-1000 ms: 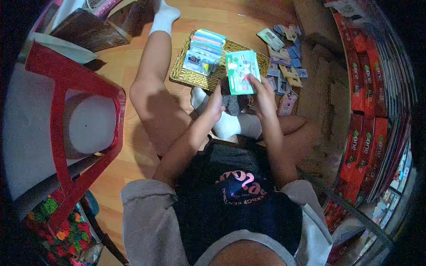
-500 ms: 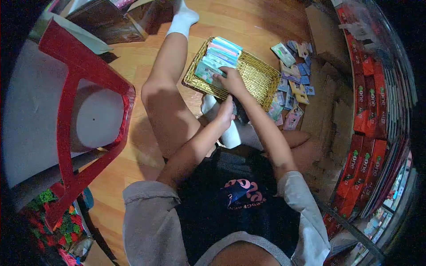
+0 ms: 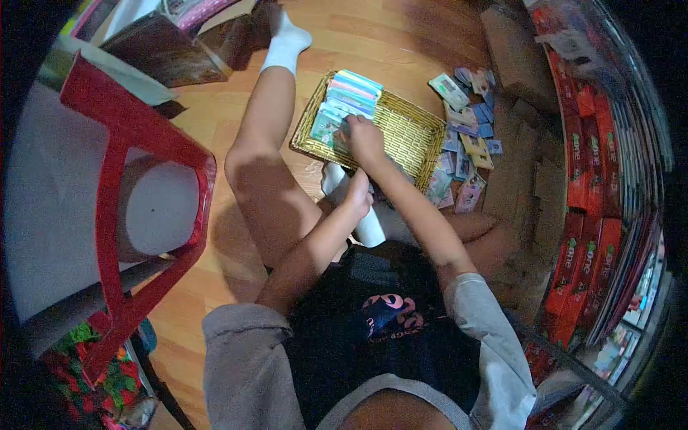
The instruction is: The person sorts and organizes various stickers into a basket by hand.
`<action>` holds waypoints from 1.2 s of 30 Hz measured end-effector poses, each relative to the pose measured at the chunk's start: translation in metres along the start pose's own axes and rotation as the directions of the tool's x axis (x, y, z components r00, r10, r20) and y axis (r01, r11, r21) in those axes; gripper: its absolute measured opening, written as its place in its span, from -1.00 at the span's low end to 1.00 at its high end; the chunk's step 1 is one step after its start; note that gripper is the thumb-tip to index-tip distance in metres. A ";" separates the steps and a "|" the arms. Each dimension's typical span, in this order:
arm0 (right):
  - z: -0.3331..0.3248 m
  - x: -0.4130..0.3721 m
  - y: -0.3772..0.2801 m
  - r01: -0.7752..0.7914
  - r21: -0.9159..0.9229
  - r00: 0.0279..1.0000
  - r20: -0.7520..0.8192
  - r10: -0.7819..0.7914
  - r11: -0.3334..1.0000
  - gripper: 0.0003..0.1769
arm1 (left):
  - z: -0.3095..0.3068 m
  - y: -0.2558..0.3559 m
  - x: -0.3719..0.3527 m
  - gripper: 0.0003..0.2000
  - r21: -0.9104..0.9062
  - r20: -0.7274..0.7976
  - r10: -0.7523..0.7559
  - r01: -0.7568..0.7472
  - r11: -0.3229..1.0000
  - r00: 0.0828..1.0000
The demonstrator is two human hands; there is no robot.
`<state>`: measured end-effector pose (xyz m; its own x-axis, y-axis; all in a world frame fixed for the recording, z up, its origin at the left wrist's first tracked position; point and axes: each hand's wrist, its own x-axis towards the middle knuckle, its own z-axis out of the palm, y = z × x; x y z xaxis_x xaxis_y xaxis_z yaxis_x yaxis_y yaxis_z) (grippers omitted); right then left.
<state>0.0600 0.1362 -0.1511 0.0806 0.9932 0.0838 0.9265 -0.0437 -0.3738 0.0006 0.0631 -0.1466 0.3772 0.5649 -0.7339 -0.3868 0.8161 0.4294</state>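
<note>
A golden woven basket (image 3: 423, 118) lies on the floor in front of me, with a row of small pastel booklets (image 3: 355, 93) packed along its left side. My right hand (image 3: 364, 142) is over the near end of the row, its fingers curled down by a greenish booklet (image 3: 326, 127); what its fingertips hold is too blurred to make out. Below the basket's near edge, by my right wrist, my left hand (image 3: 358, 193) is closed, and whatever is in it is hidden.
Small packets (image 3: 469, 147) are scattered right of the basket. Flattened cardboard (image 3: 512, 193) and red boxes (image 3: 584, 251) line the right side. A red chair (image 3: 107, 215) stands at the left, with an open box (image 3: 172, 57) at the upper left.
The view has shifted slightly. My right hand has turned, its fingers more bunched and slightly away from the front booklet. My left hand has moved slightly lower relative to the basket.
</note>
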 end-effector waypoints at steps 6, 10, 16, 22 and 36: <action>-0.022 -0.001 0.008 0.084 0.083 0.931 -0.363 -0.049 0.993 -0.63 | -0.005 -0.002 0.010 -0.53 0.053 0.015 -0.009 0.008 0.999 1.000; -0.049 -0.004 0.053 -0.005 0.140 0.893 -0.446 0.067 0.990 -0.65 | 0.006 0.008 -0.007 -0.58 0.005 0.106 -0.017 0.017 1.000 0.994; -0.085 -0.035 0.193 -0.440 0.016 0.817 -0.409 0.407 0.898 -0.34 | 0.003 0.003 -0.001 -0.59 -0.084 0.125 0.066 -0.055 0.995 0.990; -0.085 -0.072 0.262 -0.575 -0.019 0.799 -0.231 0.556 0.818 -0.09 | 0.008 0.002 -0.001 -0.59 -0.054 0.152 0.065 -0.058 0.997 0.986; -0.125 -0.143 0.148 -0.418 0.883 0.759 0.211 0.616 0.214 -0.40 | -0.005 -0.009 0.017 -0.58 -0.106 0.218 0.127 -0.106 0.989 0.968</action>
<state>0.2317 -0.0258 -0.1032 0.5544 0.7498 -0.3611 -0.1603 -0.3295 -0.9304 0.0061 0.0643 -0.1656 0.4989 0.6770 -0.5410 -0.5115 0.7340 0.4468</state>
